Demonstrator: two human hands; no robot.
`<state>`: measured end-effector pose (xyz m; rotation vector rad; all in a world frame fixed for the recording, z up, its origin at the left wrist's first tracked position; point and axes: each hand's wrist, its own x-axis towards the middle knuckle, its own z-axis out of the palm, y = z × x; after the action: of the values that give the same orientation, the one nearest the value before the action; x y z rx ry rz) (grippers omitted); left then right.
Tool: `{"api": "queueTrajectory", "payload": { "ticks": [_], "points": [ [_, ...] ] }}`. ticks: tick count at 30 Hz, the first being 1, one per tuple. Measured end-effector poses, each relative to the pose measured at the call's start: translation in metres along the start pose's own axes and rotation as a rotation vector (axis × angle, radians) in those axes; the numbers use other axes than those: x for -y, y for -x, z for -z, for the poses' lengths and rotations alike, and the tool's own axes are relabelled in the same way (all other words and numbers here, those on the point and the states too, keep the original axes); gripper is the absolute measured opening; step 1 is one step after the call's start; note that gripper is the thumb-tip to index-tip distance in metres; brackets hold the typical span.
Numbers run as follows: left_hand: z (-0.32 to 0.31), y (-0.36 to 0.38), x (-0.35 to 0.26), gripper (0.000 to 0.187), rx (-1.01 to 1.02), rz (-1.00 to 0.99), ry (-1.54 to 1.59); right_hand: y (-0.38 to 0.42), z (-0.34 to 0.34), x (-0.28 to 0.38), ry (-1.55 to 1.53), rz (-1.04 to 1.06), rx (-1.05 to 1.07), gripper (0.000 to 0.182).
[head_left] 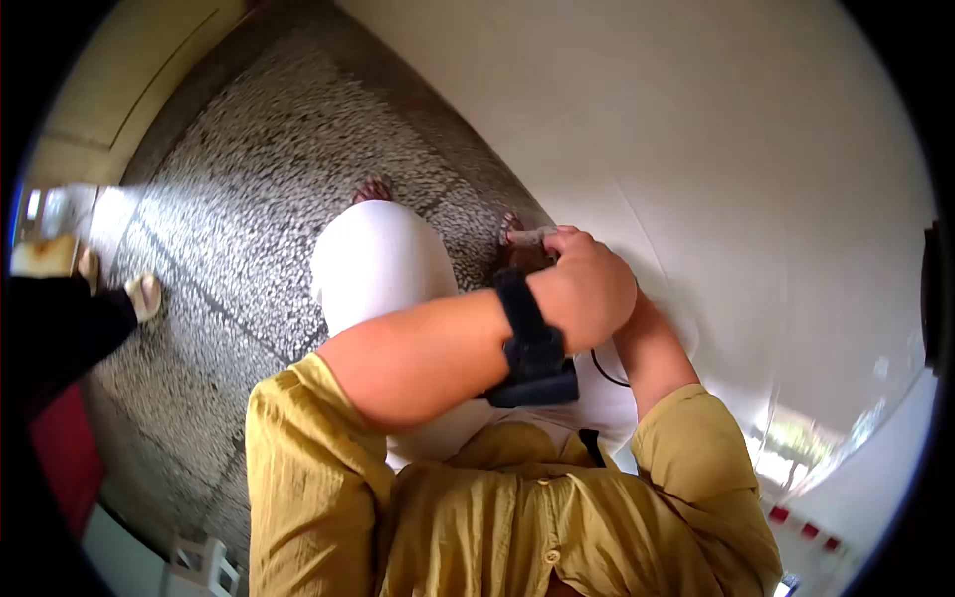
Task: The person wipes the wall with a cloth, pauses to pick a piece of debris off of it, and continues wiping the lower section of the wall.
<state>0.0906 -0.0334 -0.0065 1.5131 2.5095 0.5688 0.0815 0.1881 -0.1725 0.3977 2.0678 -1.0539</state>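
My left hand [589, 289] reaches across my body to the right, with its fingers curled together beside the pale wall. A small pale, flattish thing [534, 237] shows at the fingertips; its kind is too blurred to make out. A black strap [522, 308] with a dark box-like device [537, 383] is around my left wrist. My right forearm [655, 343] comes up from the right, and my right hand is hidden behind the left one. A black cable [605, 370] curves below the hands.
A pale wall [756, 149] rises close on the right. Speckled floor [269, 129] spreads ahead and left, below my white-trousered knee [378, 259]. Another person's foot [145, 297] stands at the left. A white stool-like frame [204, 559] is at the lower left.
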Motion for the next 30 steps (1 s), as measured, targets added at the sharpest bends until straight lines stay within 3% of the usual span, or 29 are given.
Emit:
{"api": "queueTrajectory", "payload": {
  "ticks": [3, 5, 8, 11, 12, 13, 15, 20, 27, 30],
  "points": [
    [-0.007, -0.031, 0.0, 0.016, 0.255, -0.151, 0.28, 0.032, -0.008, -0.034, -0.181, -0.042, -0.044, 0.025],
    [-0.009, -0.031, -0.001, 0.016, 0.203, -0.259, 0.324, 0.048, -0.014, -0.055, -0.282, -0.073, -0.072, 0.025],
    [-0.038, -0.032, -0.012, 0.023, 0.395, -0.131, 0.181, 0.059, -0.027, -0.086, -0.437, -0.124, -0.099, 0.026],
    [-0.029, -0.02, -0.017, 0.026, 0.629, -0.191, 0.13, 0.055, -0.035, -0.122, -0.716, -0.184, -0.118, 0.027],
    [-0.034, -0.014, -0.013, 0.028, 0.566, -0.178, 0.221, 0.051, -0.037, -0.133, -0.858, -0.192, -0.13, 0.027],
    [-0.032, -0.003, -0.01, 0.01, 0.373, -0.221, 0.245, 0.043, -0.042, -0.146, -1.058, -0.181, -0.149, 0.028],
    [-0.039, 0.0, -0.006, 0.011, 0.306, -0.176, 0.203, 0.026, -0.055, -0.174, -1.463, -0.158, -0.186, 0.029],
    [-0.045, -0.011, 0.004, 0.006, 0.38, -0.094, 0.156, 0.019, -0.038, -0.185, -1.622, -0.153, -0.463, 0.035],
    [-0.059, -0.024, 0.001, 0.009, 0.472, -0.091, 0.05, -0.008, 0.021, -0.255, -2.065, -0.04, -0.492, 0.039],
    [-0.055, -0.029, -0.003, 0.014, 0.519, -0.043, 0.08, -0.028, 0.042, -0.23, -2.028, -0.278, -0.759, 0.045]
  ]
}}
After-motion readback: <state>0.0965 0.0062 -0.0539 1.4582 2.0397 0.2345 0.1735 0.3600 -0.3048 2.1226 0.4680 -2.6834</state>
